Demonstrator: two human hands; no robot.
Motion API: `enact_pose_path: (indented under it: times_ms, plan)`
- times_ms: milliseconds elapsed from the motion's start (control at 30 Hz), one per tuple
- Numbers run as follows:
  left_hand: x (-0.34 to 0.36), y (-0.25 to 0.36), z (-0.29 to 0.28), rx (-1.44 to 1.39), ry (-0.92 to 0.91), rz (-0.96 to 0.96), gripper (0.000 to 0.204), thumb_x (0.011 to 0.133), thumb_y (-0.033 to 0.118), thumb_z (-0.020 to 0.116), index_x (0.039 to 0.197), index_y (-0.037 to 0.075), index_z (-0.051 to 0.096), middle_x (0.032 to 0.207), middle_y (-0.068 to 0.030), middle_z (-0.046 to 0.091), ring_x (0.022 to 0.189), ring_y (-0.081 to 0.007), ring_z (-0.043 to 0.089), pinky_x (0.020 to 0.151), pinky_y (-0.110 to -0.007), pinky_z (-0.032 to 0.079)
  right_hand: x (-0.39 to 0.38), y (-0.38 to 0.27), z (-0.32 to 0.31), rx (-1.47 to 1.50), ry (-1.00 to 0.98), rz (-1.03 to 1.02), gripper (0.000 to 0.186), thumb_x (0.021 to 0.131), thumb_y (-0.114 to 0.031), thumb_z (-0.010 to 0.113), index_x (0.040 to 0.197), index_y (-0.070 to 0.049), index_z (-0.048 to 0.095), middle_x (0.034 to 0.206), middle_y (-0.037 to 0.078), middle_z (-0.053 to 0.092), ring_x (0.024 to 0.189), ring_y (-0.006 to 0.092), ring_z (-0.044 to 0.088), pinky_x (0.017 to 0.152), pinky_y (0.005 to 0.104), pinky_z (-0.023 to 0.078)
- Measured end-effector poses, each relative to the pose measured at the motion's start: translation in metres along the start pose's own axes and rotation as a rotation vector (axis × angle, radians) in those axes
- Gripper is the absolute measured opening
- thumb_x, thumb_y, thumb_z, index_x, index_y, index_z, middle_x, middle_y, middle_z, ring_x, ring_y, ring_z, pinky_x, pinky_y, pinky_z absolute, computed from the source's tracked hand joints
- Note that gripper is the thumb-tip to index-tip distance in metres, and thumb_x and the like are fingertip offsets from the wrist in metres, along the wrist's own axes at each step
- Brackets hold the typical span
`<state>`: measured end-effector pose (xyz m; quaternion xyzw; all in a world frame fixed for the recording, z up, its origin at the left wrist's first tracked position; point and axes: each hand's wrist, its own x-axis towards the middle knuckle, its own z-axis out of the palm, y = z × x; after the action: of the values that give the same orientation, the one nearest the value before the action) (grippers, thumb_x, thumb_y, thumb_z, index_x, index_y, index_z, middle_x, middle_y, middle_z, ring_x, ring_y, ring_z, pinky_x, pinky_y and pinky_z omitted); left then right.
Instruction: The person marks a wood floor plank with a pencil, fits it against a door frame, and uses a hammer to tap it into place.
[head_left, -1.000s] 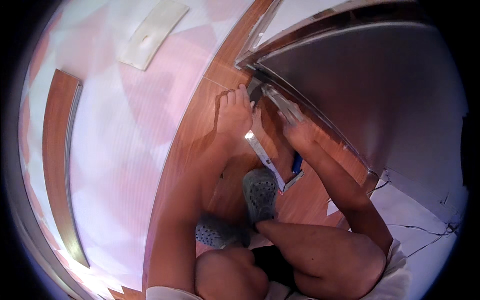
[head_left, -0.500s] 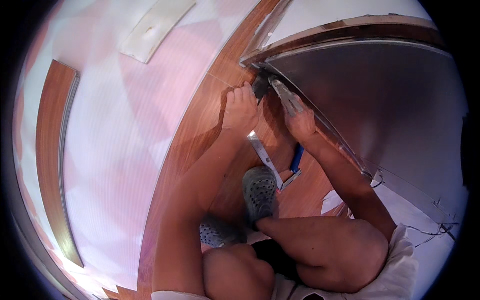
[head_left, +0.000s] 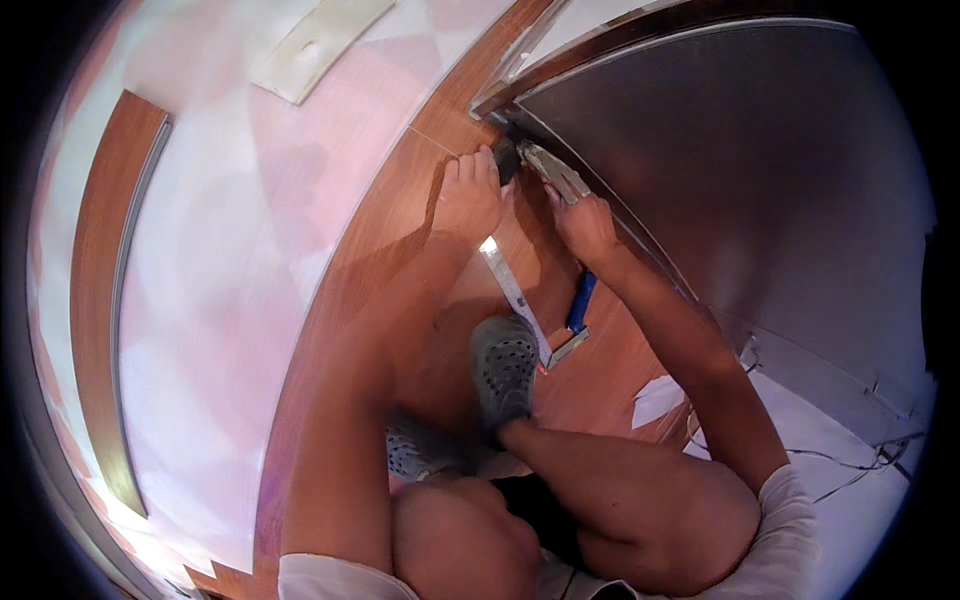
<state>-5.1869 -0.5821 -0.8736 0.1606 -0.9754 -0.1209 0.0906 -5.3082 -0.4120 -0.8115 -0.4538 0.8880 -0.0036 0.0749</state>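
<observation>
My left hand (head_left: 468, 193) is closed on a small dark block-like piece (head_left: 508, 160) by the door frame's inner corner. The fingers hide part of it, so its kind is unclear. My right hand (head_left: 584, 228) grips a worn grey, flat-sided hand tool (head_left: 556, 173), its far tip close against the dark piece. Both work low over wood-look floor planks (head_left: 400, 215). Behind my hands lies an angled metal square (head_left: 516, 290) on the planks, with a blue-handled thing (head_left: 581, 302) beside it.
A large dark panel (head_left: 720, 150) stands at the right, along its wooden frame (head_left: 640, 28). A loose plank (head_left: 98, 290) and a pale board (head_left: 318, 48) rest on the pinkish-white sheet (head_left: 215, 250). My clog (head_left: 503, 365) is beside the square. Thin wires (head_left: 868, 462) lie at lower right.
The view has shifted slightly, so the scene sits a little higher and further left. Both hands keep their grips, and the grey tool's tip stays close to the dark piece.
</observation>
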Motion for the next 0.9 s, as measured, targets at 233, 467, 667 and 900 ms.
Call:
enact_pose_path:
  times_ms: [233,467,667,900]
  plan:
    - [0.001,0.001,0.0,0.077,0.005,0.032,0.069,0.1,0.043,0.056,0.141,-0.012,0.054,0.118,-0.0123,0.06,0.106,-0.0252,0.052,0.091,-0.038,0.04,0.009,-0.029,0.009,0.051,0.13,0.132,0.03,0.104,-0.027,0.058,0.124,-0.01,0.07,0.11,0.021,0.073,0.091,0.0432,0.071,0.078,0.0489,0.059]
    - [-0.001,0.005,0.002,-0.034,-0.031,0.015,0.07,0.102,0.042,0.055,0.144,-0.014,0.049,0.117,-0.0159,0.058,0.11,-0.0296,0.052,0.099,-0.042,0.041,0.006,-0.027,-0.003,0.081,0.185,0.073,0.049,0.105,-0.038,0.053,0.093,0.004,0.075,0.095,0.028,0.073,0.082,0.0411,0.074,0.074,0.0483,0.06]
    - [0.003,-0.007,0.008,-0.09,0.006,-0.008,0.069,0.102,0.04,0.055,0.146,-0.012,0.047,0.118,-0.0158,0.058,0.112,-0.0307,0.052,0.102,-0.043,0.041,0.021,-0.028,-0.011,0.054,0.121,0.121,0.05,0.106,-0.038,0.052,0.093,0.005,0.075,0.09,0.029,0.072,0.082,0.0423,0.073,0.073,0.0478,0.06]
    - [0.005,-0.01,0.008,-0.124,0.021,-0.023,0.066,0.102,0.037,0.055,0.147,-0.01,0.048,0.12,-0.0153,0.058,0.114,-0.0305,0.053,0.102,-0.043,0.042,0.02,-0.021,-0.008,-0.035,0.023,0.133,0.036,0.106,-0.034,0.052,0.118,-0.006,0.071,0.089,0.025,0.073,0.075,0.0442,0.072,0.068,0.0521,0.059]
